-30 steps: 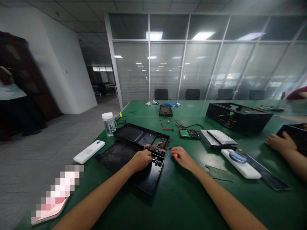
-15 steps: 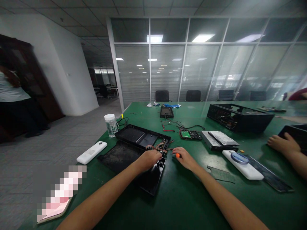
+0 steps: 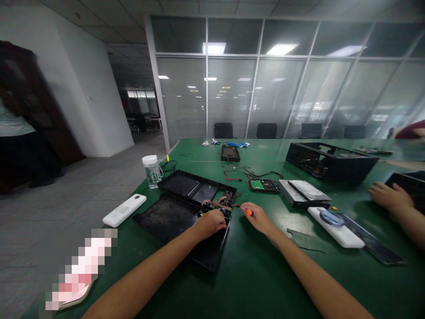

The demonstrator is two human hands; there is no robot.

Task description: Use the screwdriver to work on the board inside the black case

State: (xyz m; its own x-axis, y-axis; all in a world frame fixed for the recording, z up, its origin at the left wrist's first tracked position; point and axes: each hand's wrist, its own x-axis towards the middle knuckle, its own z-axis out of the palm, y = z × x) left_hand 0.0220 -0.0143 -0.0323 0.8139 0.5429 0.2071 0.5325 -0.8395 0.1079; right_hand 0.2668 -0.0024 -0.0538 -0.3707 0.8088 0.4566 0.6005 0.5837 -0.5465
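On the green table lies an opened black plastic casing point(image 3: 179, 212), its two halves side by side. A bundle of multicoloured wires point(image 3: 217, 204) and small parts sit at its right end. My left hand point(image 3: 210, 224) rests over the lower half, just below the wires, with its fingers curled closed; what they grip is hidden. To the right of the casing, my right hand point(image 3: 257, 218) is closed around a screwdriver point(image 3: 249, 212) with an orange handle. The shaft points left toward the wires, and I cannot tell whether its tip touches anything.
A water bottle point(image 3: 152, 172) and a white device point(image 3: 125, 210) stand left. Beyond my right hand are a circuit board point(image 3: 263, 185), metal drives point(image 3: 305, 192) and another white device point(image 3: 335, 228). A large black case point(image 3: 332, 164) sits behind. Another person's hand point(image 3: 392, 195) is at far right.
My right hand has shifted slightly right with the screwdriver. My left hand has moved a little right and down, fingers still curled. The view has tilted slightly.
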